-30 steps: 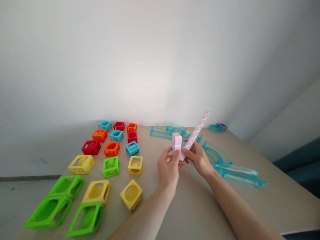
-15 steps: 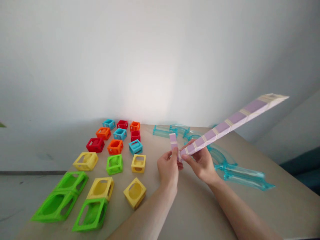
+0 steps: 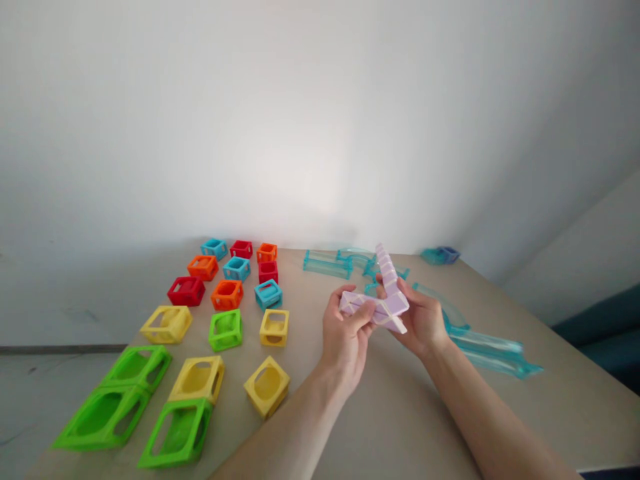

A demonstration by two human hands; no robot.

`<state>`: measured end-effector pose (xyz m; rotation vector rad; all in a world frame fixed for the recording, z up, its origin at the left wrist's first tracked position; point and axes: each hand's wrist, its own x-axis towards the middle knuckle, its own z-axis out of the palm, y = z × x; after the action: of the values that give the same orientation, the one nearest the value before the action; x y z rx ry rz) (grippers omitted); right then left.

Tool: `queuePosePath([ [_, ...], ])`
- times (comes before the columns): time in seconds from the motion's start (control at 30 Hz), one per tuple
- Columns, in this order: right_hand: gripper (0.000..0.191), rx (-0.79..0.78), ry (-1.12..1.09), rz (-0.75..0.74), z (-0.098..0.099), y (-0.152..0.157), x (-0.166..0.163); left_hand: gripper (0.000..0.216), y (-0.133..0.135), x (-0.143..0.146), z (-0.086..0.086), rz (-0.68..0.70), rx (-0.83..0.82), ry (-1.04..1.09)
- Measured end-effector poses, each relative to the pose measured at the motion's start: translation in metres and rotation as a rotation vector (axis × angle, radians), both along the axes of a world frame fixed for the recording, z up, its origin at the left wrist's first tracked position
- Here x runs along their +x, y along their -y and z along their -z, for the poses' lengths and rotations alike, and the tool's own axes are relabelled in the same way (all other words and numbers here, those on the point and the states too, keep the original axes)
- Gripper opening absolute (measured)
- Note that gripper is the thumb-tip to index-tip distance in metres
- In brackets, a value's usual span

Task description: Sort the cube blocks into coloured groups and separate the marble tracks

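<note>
A pale purple snake puzzle [image 3: 391,285] with cream edges is held above the table, between both hands. Its near segments lie bent across one another, while a straight run of segments points up and away toward the wall. My left hand [image 3: 345,333] is closed on the left end of the folded part, thumb on top. Around the right side, at the bend, my right hand [image 3: 421,319] is closed on the same puzzle, with some fingers hidden behind it.
Left on the table [image 3: 320,427] stand rows of open cube frames, among them a yellow cube [image 3: 267,387], a green cube [image 3: 225,329] and a red cube [image 3: 187,291]. Clear teal track pieces [image 3: 493,352] lie behind and right of my hands. A blue cube [image 3: 448,254] sits at the back right.
The snake puzzle's long straight arm has swung from pointing right to pointing away toward the wall. Its near segments now lie crossed between my hands. Both hands have shifted their grip slightly.
</note>
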<state>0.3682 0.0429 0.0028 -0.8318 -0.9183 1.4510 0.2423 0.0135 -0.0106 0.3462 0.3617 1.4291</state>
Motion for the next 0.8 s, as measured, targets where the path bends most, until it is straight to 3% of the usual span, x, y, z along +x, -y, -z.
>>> queuePosePath([
  [0.3,0.026,0.052,-0.092,0.158,-0.001,0.004,-0.006,0.039,-0.003,0.001,0.002,-0.034,-0.044,0.054],
  [0.5,0.034,0.254,-0.040,0.273,0.004,0.001,-0.004,0.028,-0.004,0.001,0.003,-0.060,-0.122,0.099],
  [0.8,0.036,0.316,0.064,0.221,0.012,-0.003,-0.007,0.013,-0.006,-0.002,0.002,-0.028,-0.159,0.174],
])
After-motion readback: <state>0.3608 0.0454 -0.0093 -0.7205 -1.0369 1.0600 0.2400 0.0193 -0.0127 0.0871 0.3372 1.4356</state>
